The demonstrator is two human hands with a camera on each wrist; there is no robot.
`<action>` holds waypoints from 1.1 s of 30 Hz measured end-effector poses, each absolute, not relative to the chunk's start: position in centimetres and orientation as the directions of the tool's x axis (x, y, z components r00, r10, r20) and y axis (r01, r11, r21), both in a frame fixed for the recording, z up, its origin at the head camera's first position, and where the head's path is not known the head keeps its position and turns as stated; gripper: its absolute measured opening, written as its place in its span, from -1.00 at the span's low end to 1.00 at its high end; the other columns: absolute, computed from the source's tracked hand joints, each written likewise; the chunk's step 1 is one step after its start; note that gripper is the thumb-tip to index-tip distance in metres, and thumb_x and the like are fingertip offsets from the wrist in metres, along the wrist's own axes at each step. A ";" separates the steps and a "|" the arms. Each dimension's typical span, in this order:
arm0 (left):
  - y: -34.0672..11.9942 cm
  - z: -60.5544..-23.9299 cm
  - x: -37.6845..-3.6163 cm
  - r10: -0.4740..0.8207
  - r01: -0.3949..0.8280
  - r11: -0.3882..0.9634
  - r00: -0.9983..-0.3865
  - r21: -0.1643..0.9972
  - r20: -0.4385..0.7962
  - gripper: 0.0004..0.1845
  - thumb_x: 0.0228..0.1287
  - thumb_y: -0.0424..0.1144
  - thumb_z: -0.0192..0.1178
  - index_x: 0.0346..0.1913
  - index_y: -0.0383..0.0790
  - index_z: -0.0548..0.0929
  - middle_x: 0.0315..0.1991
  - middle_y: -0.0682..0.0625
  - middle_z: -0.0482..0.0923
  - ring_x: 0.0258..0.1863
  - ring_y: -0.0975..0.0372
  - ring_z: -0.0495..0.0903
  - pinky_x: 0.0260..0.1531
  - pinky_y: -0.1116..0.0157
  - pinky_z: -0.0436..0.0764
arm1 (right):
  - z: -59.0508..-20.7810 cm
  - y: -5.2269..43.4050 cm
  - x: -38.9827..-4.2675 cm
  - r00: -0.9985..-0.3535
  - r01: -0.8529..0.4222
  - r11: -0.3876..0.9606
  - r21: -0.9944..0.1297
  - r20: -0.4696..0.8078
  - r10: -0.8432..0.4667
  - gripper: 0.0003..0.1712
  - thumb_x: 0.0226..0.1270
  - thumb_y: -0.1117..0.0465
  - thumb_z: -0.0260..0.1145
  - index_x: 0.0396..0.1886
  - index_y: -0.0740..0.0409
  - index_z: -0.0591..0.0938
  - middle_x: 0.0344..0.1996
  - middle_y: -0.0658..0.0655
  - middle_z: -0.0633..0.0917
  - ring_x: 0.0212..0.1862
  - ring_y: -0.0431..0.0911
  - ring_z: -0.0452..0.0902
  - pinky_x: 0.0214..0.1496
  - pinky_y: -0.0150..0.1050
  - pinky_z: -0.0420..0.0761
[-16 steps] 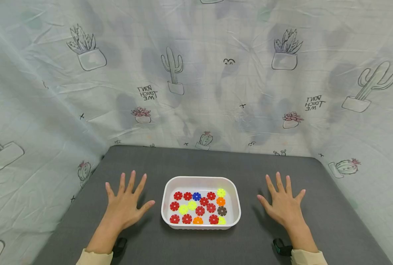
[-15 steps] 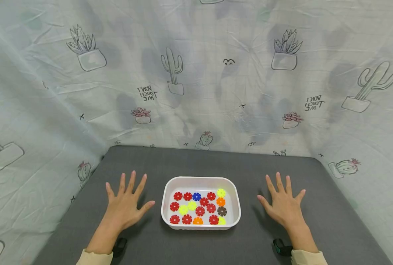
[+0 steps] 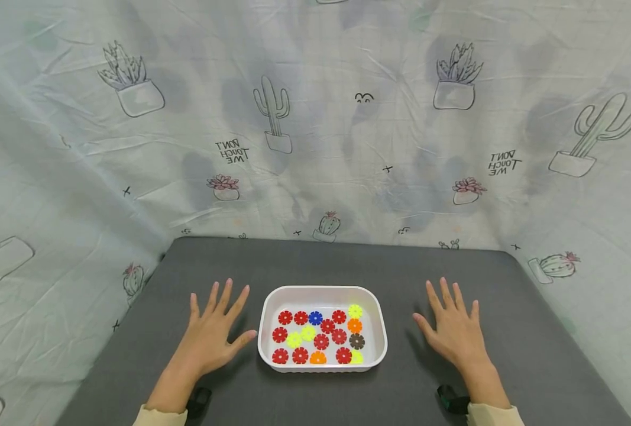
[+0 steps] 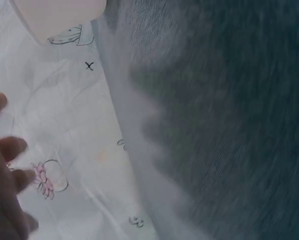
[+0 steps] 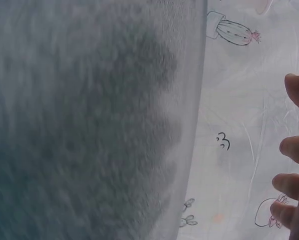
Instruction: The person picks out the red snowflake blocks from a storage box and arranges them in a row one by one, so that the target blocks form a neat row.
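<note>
White plastic tray (image 3: 264, 331) of coloured flower-shaped discs (image 3: 321, 340) sat mid-table between two flat, spread hands: left hand (image 3: 212, 337) just beside it, right hand (image 3: 456, 331) farther off. Only the head view showed that; wrist views caught blurred grey tabletop (image 4: 229, 125), cactus-print cloth (image 5: 239, 115) and fingertips (image 5: 293, 150).

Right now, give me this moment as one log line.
left hand: open, flat on table | right hand: open, flat | tray: between hands, holds discs
</note>
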State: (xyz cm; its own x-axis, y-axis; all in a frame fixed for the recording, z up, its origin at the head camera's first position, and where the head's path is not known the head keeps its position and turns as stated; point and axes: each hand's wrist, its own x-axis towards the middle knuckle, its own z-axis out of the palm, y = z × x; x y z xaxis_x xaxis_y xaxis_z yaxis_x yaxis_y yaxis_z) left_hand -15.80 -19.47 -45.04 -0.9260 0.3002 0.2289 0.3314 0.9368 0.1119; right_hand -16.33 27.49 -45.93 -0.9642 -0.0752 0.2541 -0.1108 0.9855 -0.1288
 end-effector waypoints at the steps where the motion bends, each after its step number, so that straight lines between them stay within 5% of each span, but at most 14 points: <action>1: -19.3 -45.2 -15.8 0.319 0.356 0.925 -0.917 0.134 0.240 -0.13 0.07 0.35 -0.05 0.40 0.17 -0.08 0.43 -0.07 -0.25 0.39 -0.06 -0.25 0.20 -0.24 -0.36 | -46.0 27.4 -16.3 -0.962 -0.120 0.983 -0.142 0.261 -0.079 -0.13 0.20 -0.26 0.04 0.40 0.03 0.04 0.37 0.29 0.05 0.40 0.18 -0.25 0.19 0.39 -0.20; 9: -18.2 -45.8 -15.9 0.406 0.512 0.805 -0.844 0.300 0.349 -0.20 0.02 0.12 0.21 0.35 0.16 0.13 0.38 -0.03 0.07 0.29 0.03 0.21 0.17 -0.16 0.16 | -46.4 26.3 -16.0 -0.910 -0.204 0.946 -0.250 0.405 -0.089 -0.21 0.22 -0.13 0.12 0.32 0.22 0.19 0.27 0.32 0.26 0.27 0.23 0.15 0.17 0.18 0.20; 18: -17.6 -46.5 -15.9 0.439 0.512 0.736 -0.859 0.442 0.264 -0.36 0.06 0.06 0.20 0.26 0.15 0.32 0.35 0.02 0.15 0.26 0.06 0.27 0.14 -0.13 0.24 | -47.3 24.1 -15.6 -0.867 -0.269 0.845 -0.462 0.498 -0.004 -0.26 0.16 0.04 0.24 0.29 0.22 0.25 0.17 0.31 0.42 0.15 0.20 0.34 0.06 0.12 0.35; 24: -17.5 -46.8 -15.9 0.426 0.476 0.736 -0.878 0.481 0.217 -0.44 0.07 0.08 0.18 0.19 0.15 0.42 0.34 0.10 0.16 0.25 0.06 0.28 0.09 -0.14 0.30 | -46.5 21.7 -15.7 -0.838 -0.376 0.717 -0.587 0.545 0.007 -0.35 0.09 0.22 0.31 0.21 0.24 0.35 0.11 0.16 0.51 0.11 0.03 0.44 -0.01 -0.11 0.46; 33: -17.4 -47.1 -16.3 0.446 0.492 0.700 -0.867 0.517 0.221 -0.46 0.08 0.00 0.20 0.17 0.01 0.46 0.33 0.10 0.18 0.22 0.15 0.32 0.05 0.01 0.43 | -45.4 17.5 -16.5 -0.911 -0.392 0.408 -0.824 0.410 -0.047 -0.46 0.12 0.25 0.29 0.14 0.18 0.41 0.06 0.14 0.54 0.10 -0.02 0.46 0.05 -0.03 0.46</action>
State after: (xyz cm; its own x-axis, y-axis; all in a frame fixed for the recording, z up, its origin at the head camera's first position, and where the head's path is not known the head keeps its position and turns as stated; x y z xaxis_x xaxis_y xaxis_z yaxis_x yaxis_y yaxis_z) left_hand -16.31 -17.42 -47.06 -0.8671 0.4464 0.2209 0.4922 0.7002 0.5171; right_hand -16.46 17.47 -45.43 -0.9110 -0.0469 0.4098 -0.3919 0.4084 -0.8244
